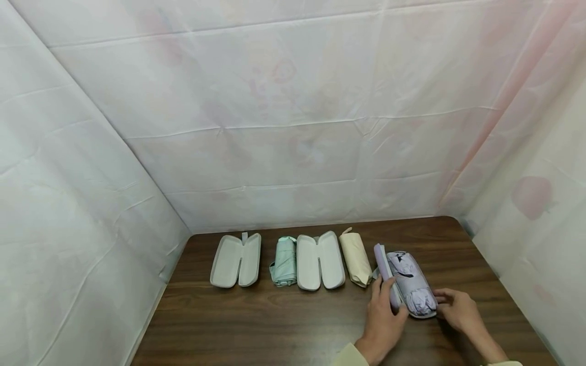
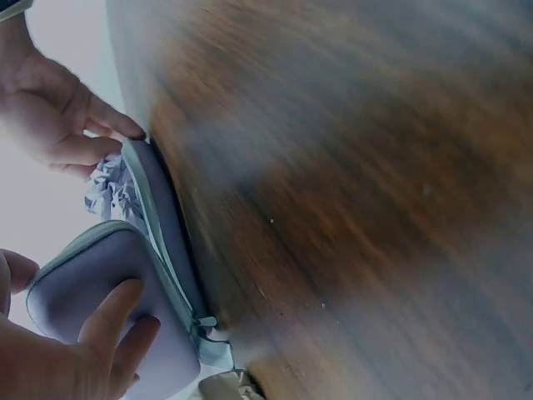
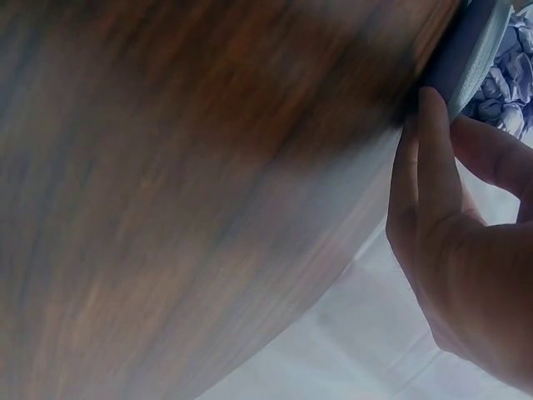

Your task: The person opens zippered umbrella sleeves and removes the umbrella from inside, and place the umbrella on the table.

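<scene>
A purple zip case (image 1: 382,259) stands part-way open at the right of the table, its lid tilted up. Inside the other half lies a folded lilac umbrella (image 1: 409,279) with dark markings. My left hand (image 1: 382,317) holds the lid, thumb on one side and fingers on the other; the left wrist view shows fingertips on the lid's smooth outer face (image 2: 92,275). At the case's near right end, my right hand (image 1: 459,310) pinches the rim between thumb and fingers, as the right wrist view shows (image 3: 475,242).
Left of the purple case lie a cream folded umbrella (image 1: 356,259), an open white case (image 1: 309,264), a mint-green folded umbrella (image 1: 286,262) and another open white case (image 1: 226,262). Pale cloth (image 1: 293,152) surrounds the dark wooden table (image 1: 256,325) at the back and sides.
</scene>
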{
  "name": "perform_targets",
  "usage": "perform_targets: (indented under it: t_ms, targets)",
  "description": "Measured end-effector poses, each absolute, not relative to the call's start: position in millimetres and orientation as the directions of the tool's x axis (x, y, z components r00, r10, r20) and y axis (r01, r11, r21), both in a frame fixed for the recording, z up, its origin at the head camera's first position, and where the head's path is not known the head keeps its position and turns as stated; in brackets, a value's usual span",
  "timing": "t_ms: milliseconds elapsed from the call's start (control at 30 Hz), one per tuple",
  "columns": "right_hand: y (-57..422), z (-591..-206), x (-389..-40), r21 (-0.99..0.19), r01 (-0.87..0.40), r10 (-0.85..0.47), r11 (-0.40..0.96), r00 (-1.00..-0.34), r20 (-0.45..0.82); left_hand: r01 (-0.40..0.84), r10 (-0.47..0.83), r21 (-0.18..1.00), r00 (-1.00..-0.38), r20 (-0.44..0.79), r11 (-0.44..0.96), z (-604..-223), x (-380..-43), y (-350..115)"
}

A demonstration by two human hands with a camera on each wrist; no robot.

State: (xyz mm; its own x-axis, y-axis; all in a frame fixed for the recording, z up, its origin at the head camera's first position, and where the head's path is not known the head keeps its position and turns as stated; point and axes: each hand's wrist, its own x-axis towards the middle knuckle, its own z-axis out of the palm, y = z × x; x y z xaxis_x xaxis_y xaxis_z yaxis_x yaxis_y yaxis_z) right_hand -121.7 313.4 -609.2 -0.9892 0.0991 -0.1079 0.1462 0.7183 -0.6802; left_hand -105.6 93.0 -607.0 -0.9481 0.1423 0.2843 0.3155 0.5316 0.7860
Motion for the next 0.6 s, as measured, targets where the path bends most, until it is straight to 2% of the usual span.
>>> perform_targets:
  t_ms: [267,600]
  targets:
    - [316,-611,-122,-0.681,0.14,0.096,0.719,-0.99,-0.102,0.351,0.102,0.822,-0.934,0.344,0.449,-605,-105,85]
    - [320,-607,-122,-0.677,0.139,0.11,0.723,-0.99,-0.086,0.264,0.062,0.927,-0.964,0.257,0.266,-605,-104,80]
